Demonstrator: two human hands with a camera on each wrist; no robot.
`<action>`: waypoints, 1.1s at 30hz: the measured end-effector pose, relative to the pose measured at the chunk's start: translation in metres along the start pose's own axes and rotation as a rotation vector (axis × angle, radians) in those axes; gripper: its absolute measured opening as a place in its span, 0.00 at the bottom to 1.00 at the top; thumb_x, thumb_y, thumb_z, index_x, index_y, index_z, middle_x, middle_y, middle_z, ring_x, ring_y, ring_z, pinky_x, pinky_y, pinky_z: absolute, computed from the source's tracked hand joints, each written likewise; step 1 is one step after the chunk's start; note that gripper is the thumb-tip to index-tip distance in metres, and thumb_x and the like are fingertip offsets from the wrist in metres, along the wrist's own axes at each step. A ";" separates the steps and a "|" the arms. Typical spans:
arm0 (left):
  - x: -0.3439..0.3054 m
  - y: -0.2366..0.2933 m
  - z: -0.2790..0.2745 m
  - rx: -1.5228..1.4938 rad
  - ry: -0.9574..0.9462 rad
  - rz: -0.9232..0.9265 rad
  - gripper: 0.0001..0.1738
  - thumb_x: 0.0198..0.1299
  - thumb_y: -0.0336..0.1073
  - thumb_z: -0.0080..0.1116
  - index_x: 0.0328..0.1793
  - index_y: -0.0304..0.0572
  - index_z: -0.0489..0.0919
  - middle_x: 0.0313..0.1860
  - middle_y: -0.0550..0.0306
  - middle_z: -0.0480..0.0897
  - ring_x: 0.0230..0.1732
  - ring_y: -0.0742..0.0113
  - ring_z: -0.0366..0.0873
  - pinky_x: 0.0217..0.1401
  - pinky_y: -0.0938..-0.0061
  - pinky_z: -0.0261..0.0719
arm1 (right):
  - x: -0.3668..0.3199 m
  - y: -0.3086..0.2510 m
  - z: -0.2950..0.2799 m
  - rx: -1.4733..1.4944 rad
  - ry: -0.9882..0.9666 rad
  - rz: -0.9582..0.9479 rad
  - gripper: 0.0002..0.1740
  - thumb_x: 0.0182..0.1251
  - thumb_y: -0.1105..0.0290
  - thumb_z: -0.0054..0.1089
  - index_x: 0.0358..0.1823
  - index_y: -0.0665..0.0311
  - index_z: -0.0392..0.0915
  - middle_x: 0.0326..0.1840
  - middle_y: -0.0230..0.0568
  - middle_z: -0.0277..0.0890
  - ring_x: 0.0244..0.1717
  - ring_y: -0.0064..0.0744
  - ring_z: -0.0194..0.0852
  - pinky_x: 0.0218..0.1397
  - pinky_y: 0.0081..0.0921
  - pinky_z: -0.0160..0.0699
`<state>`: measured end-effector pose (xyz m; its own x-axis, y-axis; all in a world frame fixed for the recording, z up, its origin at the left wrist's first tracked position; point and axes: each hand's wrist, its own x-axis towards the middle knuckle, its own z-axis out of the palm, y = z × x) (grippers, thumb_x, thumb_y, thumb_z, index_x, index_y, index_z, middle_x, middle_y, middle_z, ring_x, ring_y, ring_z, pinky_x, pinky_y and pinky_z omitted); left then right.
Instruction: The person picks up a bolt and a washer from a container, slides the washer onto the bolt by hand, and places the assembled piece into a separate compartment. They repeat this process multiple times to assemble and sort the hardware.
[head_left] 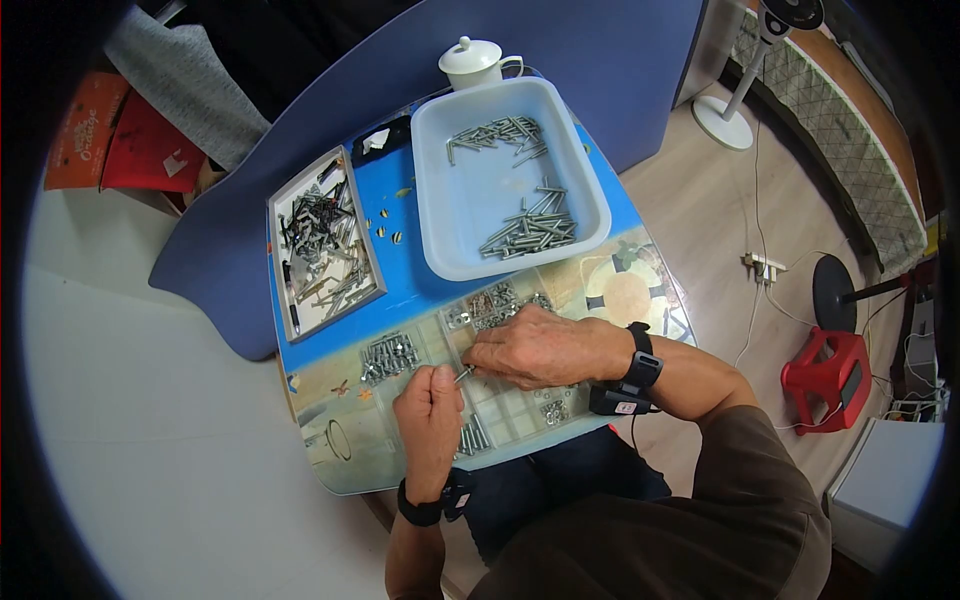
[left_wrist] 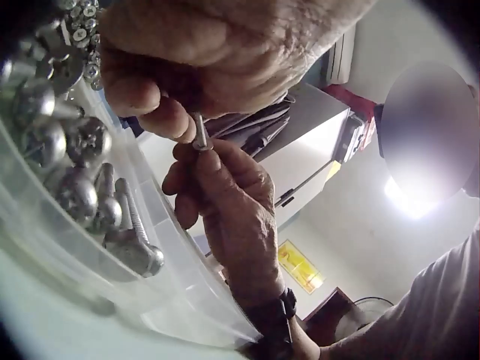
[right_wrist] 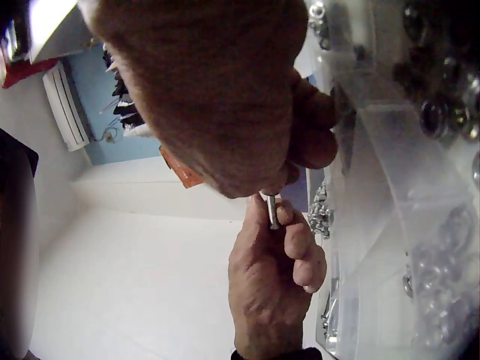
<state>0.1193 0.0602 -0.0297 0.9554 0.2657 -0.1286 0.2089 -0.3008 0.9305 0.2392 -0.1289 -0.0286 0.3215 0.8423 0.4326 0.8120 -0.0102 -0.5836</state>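
A small metal screw [head_left: 464, 374] is held between both hands above a clear compartment box [head_left: 510, 412]. The left hand [head_left: 430, 420] pinches one end, thumb against fingers. From the other side, the right hand [head_left: 535, 350] has its fingertips at the opposite end. In the left wrist view the screw [left_wrist: 200, 133] bridges the left hand [left_wrist: 210, 52] and right hand [left_wrist: 236, 206]. The right wrist view shows the screw [right_wrist: 272, 212] between the left hand's fingers [right_wrist: 298, 238], with the right hand [right_wrist: 202, 90] above, its gripping fingertips partly hidden.
A white tub [head_left: 430, 215] with long screws stands at the back, beside a lidded white cup [head_left: 472, 66]. Mixed hardware fills a shallow tray [head_left: 376, 272] at left. Short screws [head_left: 390, 357] lie in a clear container left of the hands. A red stool [head_left: 828, 380] stands at right.
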 end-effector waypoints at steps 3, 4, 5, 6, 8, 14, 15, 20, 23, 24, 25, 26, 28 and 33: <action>-0.001 0.001 0.003 -0.029 -0.001 -0.069 0.08 0.72 0.33 0.59 0.40 0.35 0.77 0.25 0.64 0.78 0.23 0.80 0.72 0.26 0.81 0.69 | -0.001 0.000 0.000 0.015 0.001 0.010 0.07 0.66 0.72 0.58 0.33 0.69 0.73 0.30 0.50 0.77 0.31 0.53 0.81 0.33 0.44 0.78; -0.002 0.002 0.008 -0.094 0.044 0.018 0.07 0.71 0.31 0.60 0.42 0.34 0.78 0.26 0.64 0.78 0.24 0.81 0.72 0.27 0.82 0.69 | -0.001 0.000 0.000 0.014 -0.004 0.009 0.07 0.66 0.72 0.58 0.33 0.69 0.73 0.30 0.50 0.77 0.31 0.53 0.81 0.33 0.44 0.78; -0.003 0.002 0.011 -0.160 0.088 0.106 0.06 0.69 0.30 0.61 0.43 0.34 0.78 0.28 0.64 0.79 0.25 0.82 0.73 0.28 0.83 0.70 | -0.001 0.000 -0.001 0.012 -0.010 0.008 0.07 0.66 0.72 0.59 0.33 0.69 0.73 0.30 0.50 0.77 0.31 0.53 0.81 0.33 0.44 0.78; -0.004 0.004 0.012 -0.160 0.088 0.105 0.06 0.69 0.30 0.61 0.43 0.34 0.78 0.28 0.64 0.79 0.25 0.82 0.73 0.28 0.83 0.70 | -0.001 0.000 -0.001 0.012 -0.010 0.009 0.07 0.66 0.72 0.59 0.33 0.69 0.73 0.30 0.50 0.77 0.31 0.53 0.81 0.33 0.44 0.78; -0.007 0.006 0.012 -0.175 0.059 0.179 0.07 0.67 0.27 0.63 0.46 0.34 0.77 0.30 0.64 0.80 0.27 0.83 0.74 0.30 0.85 0.71 | -0.001 0.000 -0.001 0.005 -0.011 0.008 0.08 0.66 0.71 0.59 0.33 0.69 0.73 0.29 0.50 0.77 0.31 0.54 0.81 0.33 0.44 0.77; -0.005 0.001 0.010 -0.166 0.042 0.094 0.05 0.69 0.28 0.62 0.43 0.33 0.78 0.28 0.64 0.79 0.25 0.83 0.72 0.27 0.84 0.69 | -0.003 0.005 0.002 -0.021 -0.027 -0.001 0.09 0.69 0.70 0.60 0.44 0.69 0.76 0.32 0.47 0.78 0.31 0.51 0.81 0.29 0.43 0.76; -0.004 0.001 0.009 -0.166 0.041 0.094 0.05 0.69 0.28 0.62 0.43 0.33 0.78 0.28 0.64 0.79 0.25 0.83 0.72 0.27 0.84 0.69 | -0.003 0.005 0.002 -0.021 -0.028 0.000 0.09 0.69 0.70 0.60 0.44 0.69 0.76 0.32 0.47 0.78 0.31 0.51 0.81 0.29 0.43 0.76; -0.003 0.002 0.005 -0.040 -0.025 0.046 0.16 0.76 0.39 0.55 0.37 0.34 0.79 0.22 0.65 0.77 0.22 0.83 0.71 0.25 0.81 0.68 | -0.001 0.001 0.001 0.014 0.019 0.001 0.08 0.66 0.72 0.60 0.33 0.69 0.72 0.29 0.51 0.77 0.29 0.55 0.81 0.31 0.45 0.77; -0.002 0.006 0.004 -0.046 -0.058 -0.032 0.17 0.77 0.40 0.54 0.37 0.34 0.79 0.21 0.64 0.77 0.21 0.82 0.71 0.25 0.82 0.68 | -0.001 0.001 0.001 0.000 -0.001 0.023 0.08 0.66 0.72 0.60 0.32 0.69 0.72 0.29 0.51 0.77 0.29 0.54 0.81 0.31 0.44 0.77; -0.001 0.006 0.004 -0.047 -0.058 -0.031 0.17 0.77 0.40 0.54 0.37 0.34 0.79 0.21 0.64 0.77 0.21 0.82 0.71 0.25 0.82 0.68 | -0.001 0.001 0.001 0.000 -0.001 0.023 0.08 0.66 0.72 0.60 0.32 0.69 0.72 0.29 0.51 0.77 0.29 0.54 0.81 0.31 0.44 0.77; -0.001 0.006 0.004 -0.067 -0.069 -0.039 0.17 0.77 0.40 0.53 0.37 0.34 0.79 0.21 0.65 0.76 0.21 0.82 0.71 0.25 0.82 0.67 | -0.001 0.002 0.001 0.004 0.006 0.016 0.08 0.66 0.72 0.60 0.33 0.69 0.72 0.29 0.51 0.77 0.29 0.54 0.81 0.31 0.44 0.78; -0.001 0.005 0.003 -0.088 -0.080 -0.047 0.18 0.77 0.40 0.53 0.37 0.34 0.79 0.21 0.65 0.76 0.20 0.82 0.70 0.25 0.82 0.67 | -0.001 0.002 0.002 0.008 0.013 0.009 0.08 0.65 0.72 0.60 0.33 0.69 0.72 0.29 0.51 0.77 0.29 0.54 0.81 0.31 0.44 0.78; -0.002 0.002 0.003 -0.105 -0.085 -0.056 0.18 0.78 0.40 0.52 0.37 0.34 0.79 0.21 0.65 0.76 0.20 0.82 0.70 0.25 0.83 0.67 | -0.001 0.002 0.002 0.004 0.011 0.006 0.08 0.65 0.72 0.60 0.33 0.69 0.72 0.29 0.51 0.77 0.29 0.54 0.81 0.31 0.44 0.78; -0.004 -0.001 -0.001 -0.173 -0.092 -0.091 0.17 0.78 0.40 0.51 0.37 0.35 0.78 0.21 0.66 0.75 0.20 0.82 0.68 0.23 0.84 0.66 | 0.000 0.002 0.001 0.013 0.010 0.021 0.07 0.64 0.73 0.60 0.34 0.70 0.73 0.29 0.51 0.77 0.29 0.54 0.81 0.32 0.45 0.79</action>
<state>0.1146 0.0602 -0.0299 0.9508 0.1977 -0.2385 0.2642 -0.1159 0.9575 0.2403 -0.1287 -0.0307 0.3435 0.8363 0.4273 0.7984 -0.0205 -0.6017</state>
